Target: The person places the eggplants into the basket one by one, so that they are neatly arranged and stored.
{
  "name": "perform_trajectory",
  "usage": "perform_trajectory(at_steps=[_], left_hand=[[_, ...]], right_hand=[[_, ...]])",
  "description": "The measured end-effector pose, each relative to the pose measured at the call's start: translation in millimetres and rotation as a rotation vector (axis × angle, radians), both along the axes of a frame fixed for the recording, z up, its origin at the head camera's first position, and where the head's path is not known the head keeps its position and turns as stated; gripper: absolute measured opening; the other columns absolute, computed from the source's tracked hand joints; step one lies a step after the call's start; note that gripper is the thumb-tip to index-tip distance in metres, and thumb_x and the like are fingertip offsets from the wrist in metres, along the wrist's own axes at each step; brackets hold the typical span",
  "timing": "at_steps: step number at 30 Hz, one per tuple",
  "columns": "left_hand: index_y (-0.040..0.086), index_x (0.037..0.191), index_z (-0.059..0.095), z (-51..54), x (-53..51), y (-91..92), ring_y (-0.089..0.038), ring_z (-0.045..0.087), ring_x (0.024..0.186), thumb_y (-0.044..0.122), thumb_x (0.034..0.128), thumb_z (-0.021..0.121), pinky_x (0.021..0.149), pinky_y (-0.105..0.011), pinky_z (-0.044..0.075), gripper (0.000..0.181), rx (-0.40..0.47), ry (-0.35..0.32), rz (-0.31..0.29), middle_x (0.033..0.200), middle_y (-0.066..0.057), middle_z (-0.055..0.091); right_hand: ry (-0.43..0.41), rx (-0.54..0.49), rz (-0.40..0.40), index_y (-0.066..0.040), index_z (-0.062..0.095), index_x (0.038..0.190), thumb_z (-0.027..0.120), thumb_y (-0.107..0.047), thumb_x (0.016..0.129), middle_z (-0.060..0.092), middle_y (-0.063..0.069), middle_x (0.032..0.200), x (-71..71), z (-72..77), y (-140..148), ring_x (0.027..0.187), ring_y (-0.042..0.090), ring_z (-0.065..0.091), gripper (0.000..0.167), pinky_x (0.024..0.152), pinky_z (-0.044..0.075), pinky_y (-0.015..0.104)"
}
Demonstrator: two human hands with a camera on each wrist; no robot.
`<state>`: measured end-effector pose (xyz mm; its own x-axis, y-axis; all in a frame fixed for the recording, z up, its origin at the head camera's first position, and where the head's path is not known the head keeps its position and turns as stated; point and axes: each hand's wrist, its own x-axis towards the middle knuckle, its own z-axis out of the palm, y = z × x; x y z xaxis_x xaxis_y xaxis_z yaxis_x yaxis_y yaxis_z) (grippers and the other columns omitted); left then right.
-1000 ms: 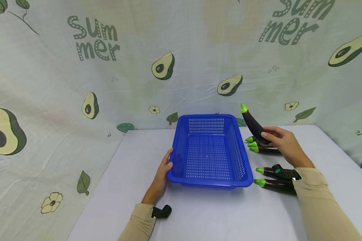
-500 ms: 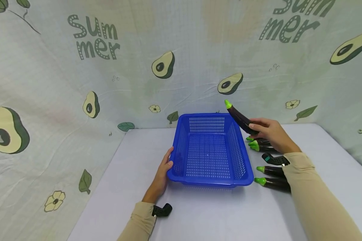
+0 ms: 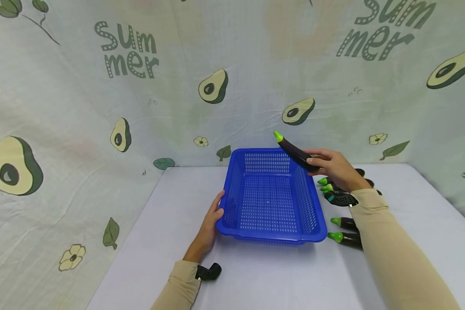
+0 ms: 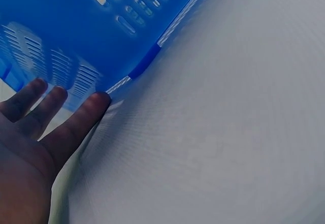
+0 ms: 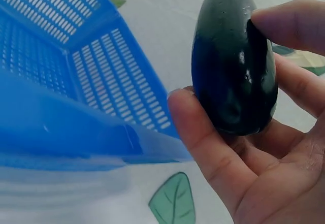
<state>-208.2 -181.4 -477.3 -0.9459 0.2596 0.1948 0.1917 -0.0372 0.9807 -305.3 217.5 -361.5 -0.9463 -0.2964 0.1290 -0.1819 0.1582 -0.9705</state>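
Observation:
In the head view, the right hand (image 3: 335, 168) pinches a dark eggplant (image 3: 294, 153) by its thick end, over the back right corner of a blue basket (image 3: 269, 202), the green stem pointing up and left. The right wrist view shows thumb and fingers around the eggplant (image 5: 233, 66), beside the basket (image 5: 119, 82). At the basket's left side, the left hand (image 3: 207, 228) rests with extended fingers on the wall. In the left wrist view its fingertips (image 4: 96, 102) touch the blue plastic (image 4: 66, 36). Nothing lies inside the basket.
Right of the basket lie several more eggplants (image 3: 345, 240), some partly hidden by the right hand and sleeve (image 3: 395, 249). The white table (image 3: 147, 258) runs under everything, and a printed cloth (image 3: 248, 86) hangs behind it.
The right hand has moved left with the eggplant, from above the other eggplants to the basket's back right corner. The left hand has stayed at the basket's side.

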Motion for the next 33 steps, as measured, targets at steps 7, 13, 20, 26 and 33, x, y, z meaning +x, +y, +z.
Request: perform_trajectory(at_steps=[7, 13, 20, 26, 33], left_hand=[[0.032, 0.159, 0.026, 0.0, -2.4, -1.3, -0.023, 0.008, 0.152, 0.033, 0.1015, 0.04, 0.118, -0.057, 0.003, 0.059, 0.015, 0.001, -0.003, 0.166, 0.002, 0.011], [0.031, 0.159, 0.026, -1.4, -4.2, -1.7, -0.023, 0.007, 0.151, 0.031, 0.1014, 0.04, 0.118, -0.056, 0.002, 0.059, 0.025, 0.003, -0.001, 0.166, 0.002, 0.012], [0.032, 0.159, 0.026, -3.4, -3.4, -0.4, -0.025, 0.008, 0.151, 0.032, 0.1014, 0.04, 0.118, -0.058, 0.003, 0.059, 0.017, 0.004, -0.005, 0.166, 0.002, 0.012], [0.031, 0.159, 0.026, -1.8, -1.0, 0.9, -0.024, 0.008, 0.151, 0.029, 0.1008, 0.04, 0.118, -0.056, 0.003, 0.06, 0.038, -0.004, -0.009, 0.166, 0.001, 0.012], [0.031, 0.159, 0.027, -3.0, -1.6, 0.2, -0.024, 0.009, 0.151, 0.031, 0.1013, 0.04, 0.118, -0.057, 0.003, 0.059, 0.033, -0.005, -0.008, 0.166, 0.001, 0.013]], right_hand=[[-0.024, -0.021, 0.04, 0.001, 0.046, 0.147, 0.062, -0.026, 0.101, 0.043, 0.022, 0.146, -2.2, -0.3, -6.5, 0.114, 0.021, 0.058, 0.056, 0.088, 0.056, 0.041], [-0.025, -0.049, 0.061, 0.004, 0.045, 0.147, 0.063, -0.024, 0.1, 0.042, 0.023, 0.148, -4.1, 0.9, -11.4, 0.115, 0.02, 0.059, 0.057, 0.09, 0.055, 0.039], [-0.034, -0.079, 0.062, 0.004, 0.043, 0.148, 0.066, -0.022, 0.099, 0.046, 0.021, 0.142, -6.2, -1.9, -14.6, 0.112, 0.022, 0.06, 0.061, 0.091, 0.055, 0.04], [-0.032, -0.06, 0.073, 0.003, 0.045, 0.146, 0.069, -0.021, 0.096, 0.047, 0.021, 0.141, -11.8, -4.2, -21.1, 0.111, 0.021, 0.062, 0.06, 0.093, 0.054, 0.04], [-0.049, 0.006, 0.087, 0.005, 0.043, 0.147, 0.069, -0.02, 0.097, 0.044, 0.025, 0.143, -15.2, -0.9, -27.0, 0.108, 0.019, 0.063, 0.062, 0.095, 0.052, 0.046]])
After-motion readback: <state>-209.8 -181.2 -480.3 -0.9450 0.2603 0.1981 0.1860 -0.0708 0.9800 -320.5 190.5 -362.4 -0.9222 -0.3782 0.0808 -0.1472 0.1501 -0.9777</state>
